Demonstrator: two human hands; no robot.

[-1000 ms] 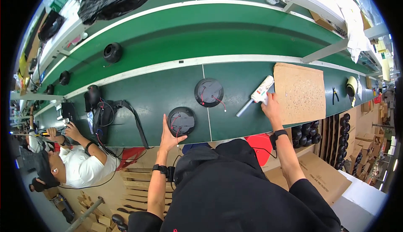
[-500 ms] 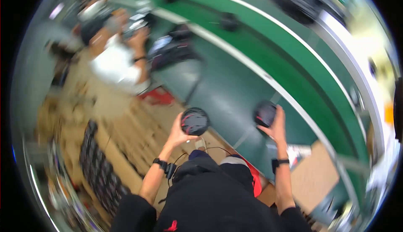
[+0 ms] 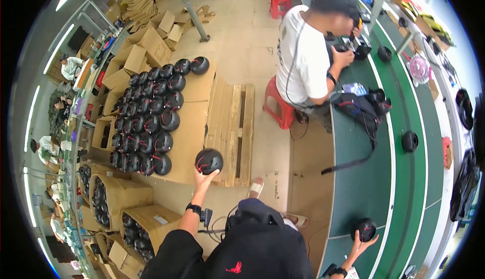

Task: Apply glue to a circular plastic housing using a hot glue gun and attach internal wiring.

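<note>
My left hand [image 3: 205, 177] grips a round black helmet [image 3: 208, 161] from its near side, with red straps showing by the fingers. It is held out in front of me, over the near edge of a wooden pallet [image 3: 236, 132]. Off to the right, my right hand [image 3: 361, 247] has hold of a second black helmet [image 3: 364, 229] with a red strap, over the green workbench [image 3: 348, 193]. Thumb and fingers spread around its near side. To the left of the pallet, several rows of similar black helmets [image 3: 162, 141] lie on cardboard [image 3: 196, 89].
A co-worker [image 3: 303, 52] in white sits on a red stool [image 3: 277, 105] at the bench. A black bag [image 3: 356, 111] lies there too. More helmets stand on the green belt [image 3: 399, 178]. Open cartons [image 3: 136, 193] holding helmets are at lower left; a metal post [image 3: 191, 9] rises beyond.
The view has swung left, bringing the rows of helmets into clear sight. Both hands keep their helmets; the left is now toward the pallet, the right lower at the bench.
</note>
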